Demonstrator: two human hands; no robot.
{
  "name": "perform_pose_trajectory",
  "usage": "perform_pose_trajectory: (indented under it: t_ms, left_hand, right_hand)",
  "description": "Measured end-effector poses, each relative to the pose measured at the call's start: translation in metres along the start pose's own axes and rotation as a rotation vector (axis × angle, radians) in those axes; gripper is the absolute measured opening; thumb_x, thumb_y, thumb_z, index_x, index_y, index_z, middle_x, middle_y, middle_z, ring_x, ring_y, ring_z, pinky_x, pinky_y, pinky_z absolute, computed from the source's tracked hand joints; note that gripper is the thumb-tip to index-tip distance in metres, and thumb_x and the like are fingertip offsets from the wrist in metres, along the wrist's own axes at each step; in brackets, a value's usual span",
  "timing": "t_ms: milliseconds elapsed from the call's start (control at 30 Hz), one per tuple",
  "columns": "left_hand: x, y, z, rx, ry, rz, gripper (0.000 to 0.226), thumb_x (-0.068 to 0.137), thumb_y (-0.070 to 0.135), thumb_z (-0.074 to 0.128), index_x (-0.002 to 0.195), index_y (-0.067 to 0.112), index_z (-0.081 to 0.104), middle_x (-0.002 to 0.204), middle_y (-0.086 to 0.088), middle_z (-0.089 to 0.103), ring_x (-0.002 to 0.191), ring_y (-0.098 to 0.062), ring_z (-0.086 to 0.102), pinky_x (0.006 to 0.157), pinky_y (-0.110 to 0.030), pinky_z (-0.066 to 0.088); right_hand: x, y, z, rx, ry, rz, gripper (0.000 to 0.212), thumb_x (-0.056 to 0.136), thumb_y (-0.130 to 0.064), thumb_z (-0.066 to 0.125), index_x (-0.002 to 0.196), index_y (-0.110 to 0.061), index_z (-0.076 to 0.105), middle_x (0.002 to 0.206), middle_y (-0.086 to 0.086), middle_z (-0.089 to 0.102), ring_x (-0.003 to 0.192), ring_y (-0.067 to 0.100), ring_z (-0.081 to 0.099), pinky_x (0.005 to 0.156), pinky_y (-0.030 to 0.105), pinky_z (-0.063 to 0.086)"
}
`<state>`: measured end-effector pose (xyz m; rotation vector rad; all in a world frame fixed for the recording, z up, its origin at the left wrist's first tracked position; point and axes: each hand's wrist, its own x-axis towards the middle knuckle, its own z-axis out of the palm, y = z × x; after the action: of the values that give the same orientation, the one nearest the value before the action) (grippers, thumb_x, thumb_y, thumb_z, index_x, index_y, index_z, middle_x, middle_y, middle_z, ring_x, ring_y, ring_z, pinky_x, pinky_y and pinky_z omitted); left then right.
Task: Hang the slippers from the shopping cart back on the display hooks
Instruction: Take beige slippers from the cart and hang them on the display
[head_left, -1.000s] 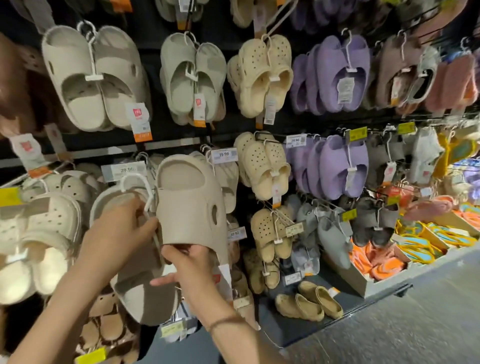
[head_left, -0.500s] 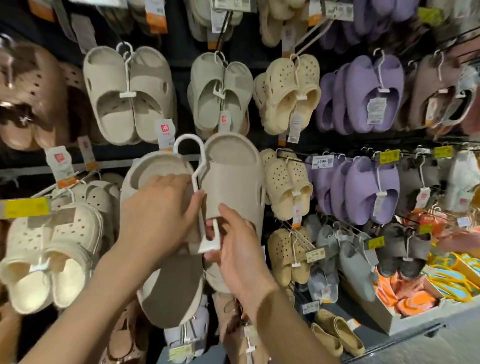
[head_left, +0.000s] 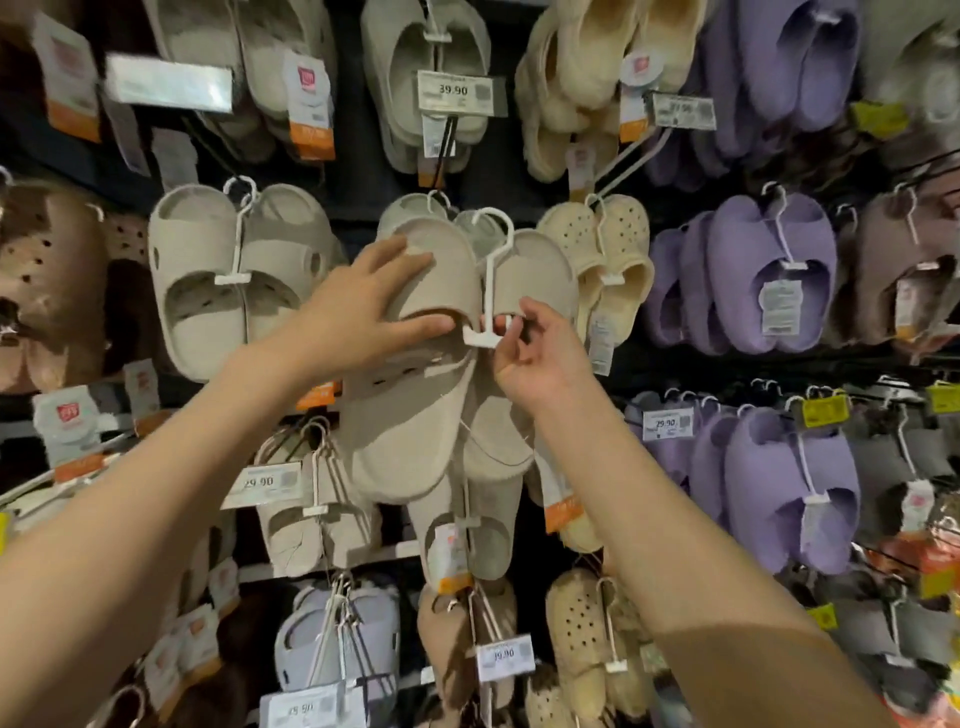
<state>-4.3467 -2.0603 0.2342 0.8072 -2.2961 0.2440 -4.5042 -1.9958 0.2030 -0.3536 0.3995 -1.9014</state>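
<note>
Head view: at frame centre, the left hand (head_left: 363, 317) grips the beige slippers (head_left: 426, 364) while the right hand (head_left: 535, 353) pinches their white hanger (head_left: 491, 291), just before another beige pair (head_left: 415, 208) hanging behind; purple slippers (head_left: 769, 280) hang right.

Pair of beige moulded foam slide slippers (head_left: 415, 415) on a white plastic hook hanger (head_left: 491, 280), held up against the slipper wall. Left hand (head_left: 363, 317) spread over the left slipper's strap; right hand (head_left: 535, 353) pinching the hanger's crossbar. Lilac slippers (head_left: 769, 275) hang to the right.

Slippers (head_left: 447, 332) btwn hands, before rack (head_left: 363, 197).
</note>
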Motion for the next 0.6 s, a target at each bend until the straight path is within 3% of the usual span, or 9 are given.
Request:
perform_pose_trajectory:
  t_ms: [133, 200, 267, 400, 533, 600]
  left_hand:
    - [0.049, -0.009, 0.019, -0.026, -0.015, -0.014, 0.062, 0.088, 0.022, 0.059, 0.143, 0.025, 0.031, 0.155, -0.001, 0.017, 0.140, -0.020, 0.023, 0.110, -0.033, 0.023]
    - [0.074, -0.016, 0.028, -0.027, -0.013, -0.028, 0.062, 0.088, 0.010, 0.055, 0.143, 0.023, 0.031, 0.155, -0.004, 0.017, 0.140, -0.023, 0.023, 0.112, -0.035, 0.021]
    - [0.098, -0.023, 0.033, -0.033, 0.001, -0.056, 0.062, 0.087, 0.006, 0.053, 0.143, 0.023, 0.032, 0.154, -0.005, 0.019, 0.139, -0.025, 0.024, 0.114, -0.038, 0.021]
    - [0.140, -0.043, 0.037, -0.004, 0.051, -0.086, 0.060, 0.087, 0.006, 0.053, 0.141, 0.023, 0.035, 0.152, -0.006, 0.025, 0.139, -0.025, 0.025, 0.114, -0.040, 0.022]
    - [0.168, -0.067, 0.040, 0.006, 0.100, -0.134, 0.062, 0.085, 0.001, 0.053, 0.141, 0.022, 0.036, 0.150, -0.007, 0.030, 0.138, -0.025, 0.027, 0.113, -0.038, 0.023]
    - [0.176, -0.077, 0.040, 0.002, 0.129, -0.148, 0.064, 0.083, -0.002, 0.054, 0.140, 0.021, 0.037, 0.149, -0.008, 0.032, 0.137, -0.025, 0.030, 0.112, -0.036, 0.024]
  right_hand:
    - [0.049, -0.016, 0.007, 0.084, 0.006, 0.014, 0.017, 0.092, -0.014, 0.053, 0.105, -0.003, 0.050, 0.090, 0.013, 0.049, 0.031, 0.012, 0.053, 0.031, 0.015, 0.044]
    - [0.072, -0.023, 0.014, 0.125, 0.000, 0.023, 0.019, 0.093, -0.013, 0.052, 0.108, -0.002, 0.051, 0.095, 0.014, 0.049, 0.032, 0.012, 0.053, 0.031, 0.016, 0.043]
    - [0.093, -0.029, 0.023, 0.154, -0.006, 0.037, 0.021, 0.093, -0.012, 0.053, 0.110, -0.001, 0.053, 0.092, 0.014, 0.049, 0.039, 0.013, 0.055, 0.031, 0.016, 0.043]
    - [0.132, -0.036, 0.045, 0.175, -0.021, 0.067, 0.008, 0.092, -0.010, 0.055, 0.095, -0.004, 0.053, 0.094, 0.013, 0.050, 0.053, 0.015, 0.053, 0.029, 0.017, 0.041]
    - [0.164, -0.040, 0.066, 0.169, -0.050, 0.105, 0.009, 0.091, -0.009, 0.055, 0.085, -0.003, 0.052, 0.089, 0.014, 0.051, 0.049, 0.018, 0.056, 0.029, 0.018, 0.042]
    - [0.177, -0.039, 0.076, 0.150, -0.076, 0.104, 0.008, 0.091, -0.010, 0.054, 0.089, -0.002, 0.052, 0.089, 0.014, 0.050, 0.049, 0.018, 0.056, 0.029, 0.019, 0.044]
